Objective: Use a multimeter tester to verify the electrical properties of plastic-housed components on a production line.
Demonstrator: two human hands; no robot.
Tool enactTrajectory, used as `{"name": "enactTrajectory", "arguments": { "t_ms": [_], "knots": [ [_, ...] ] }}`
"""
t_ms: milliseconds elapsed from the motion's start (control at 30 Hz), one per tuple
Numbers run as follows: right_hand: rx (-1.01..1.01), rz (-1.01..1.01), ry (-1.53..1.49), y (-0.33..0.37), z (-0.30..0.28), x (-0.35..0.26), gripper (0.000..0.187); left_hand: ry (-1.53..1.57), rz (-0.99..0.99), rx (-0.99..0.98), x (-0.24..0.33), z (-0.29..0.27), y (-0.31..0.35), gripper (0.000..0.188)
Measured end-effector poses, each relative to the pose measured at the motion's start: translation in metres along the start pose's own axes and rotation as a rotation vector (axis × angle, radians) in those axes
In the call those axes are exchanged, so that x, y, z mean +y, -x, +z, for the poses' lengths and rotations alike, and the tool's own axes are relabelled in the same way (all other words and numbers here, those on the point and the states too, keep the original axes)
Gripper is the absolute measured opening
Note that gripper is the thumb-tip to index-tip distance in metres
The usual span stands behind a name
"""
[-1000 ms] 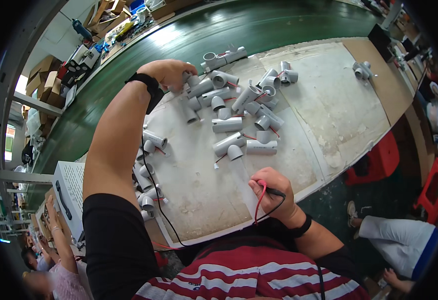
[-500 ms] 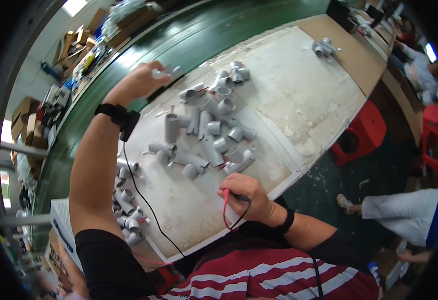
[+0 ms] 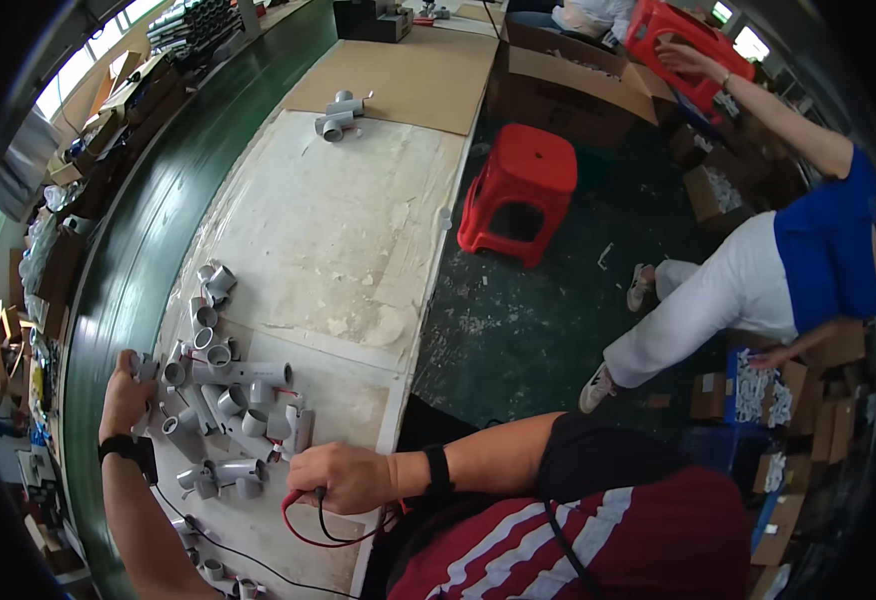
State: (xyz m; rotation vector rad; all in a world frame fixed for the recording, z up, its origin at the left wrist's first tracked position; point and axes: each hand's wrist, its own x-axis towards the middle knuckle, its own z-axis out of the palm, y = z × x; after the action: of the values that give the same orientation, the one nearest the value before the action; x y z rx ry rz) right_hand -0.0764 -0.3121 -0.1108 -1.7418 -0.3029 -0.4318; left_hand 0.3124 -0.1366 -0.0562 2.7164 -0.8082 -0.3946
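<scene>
My left hand (image 3: 128, 397) is at the table's left edge, beside the green belt. Its fingers are closed around a grey plastic pipe fitting (image 3: 143, 367), partly covered by them. My right hand (image 3: 343, 478) is a fist over the near right part of the table, gripping a pair of test leads (image 3: 330, 540), one red and one black. The tips of the leads are hidden. Between my hands lies a loose heap of grey pipe fittings (image 3: 243, 372), some with small red wires showing. More grey fittings (image 3: 215, 570) lie nearer, by my left forearm.
The green belt (image 3: 168, 190) runs along the table's left side. Two grey fittings (image 3: 335, 126) sit at the far end by a brown board (image 3: 398, 75). Right of the table stand a red stool (image 3: 523, 190) and a person in blue and white (image 3: 758, 270), among cardboard boxes.
My view has swung to the right, bringing the red stool and the other person further in. My left hand remains by the belt edge with the fitting; my right still grips the leads.
</scene>
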Motion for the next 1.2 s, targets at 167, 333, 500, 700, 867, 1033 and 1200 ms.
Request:
{"name": "enactTrajectory", "arguments": {
  "t_ms": [167, 333, 500, 700, 867, 1033, 1200],
  "knots": [
    [0.001, 0.001, 0.034, 0.002, 0.003, 0.005, 0.013, -0.008, 0.042, -0.057, 0.058, 0.016, 0.022, 0.064],
    [-0.035, 0.018, 0.039, 0.002, 0.003, 0.002, 0.014, -0.053, 0.087, 0.014, 0.085, 0.027, 0.032, 0.058],
    [-0.044, 0.018, 0.073, 0.005, 0.002, 0.002, 0.016, -0.008, 0.009, -0.074, 0.107, 0.026, 0.038, 0.060],
    [-0.018, -0.018, 0.053, 0.007, -0.001, 0.000, 0.016, 0.103, -0.037, -0.064, 0.087, 0.001, 0.050, 0.069],
    [0.016, -0.052, 0.031, 0.007, -0.003, 0.004, 0.014, 0.178, -0.010, 0.045, 0.075, -0.050, 0.095, 0.065],
    [0.049, -0.097, 0.003, 0.009, -0.001, 0.001, 0.014, 0.341, 0.039, 0.173, 0.114, -0.055, 0.210, 0.058],
    [0.091, -0.137, 0.024, 0.010, 0.004, 0.007, 0.013, 0.328, 0.057, 0.132, 0.167, 0.017, 0.308, 0.055]
  ]
}}
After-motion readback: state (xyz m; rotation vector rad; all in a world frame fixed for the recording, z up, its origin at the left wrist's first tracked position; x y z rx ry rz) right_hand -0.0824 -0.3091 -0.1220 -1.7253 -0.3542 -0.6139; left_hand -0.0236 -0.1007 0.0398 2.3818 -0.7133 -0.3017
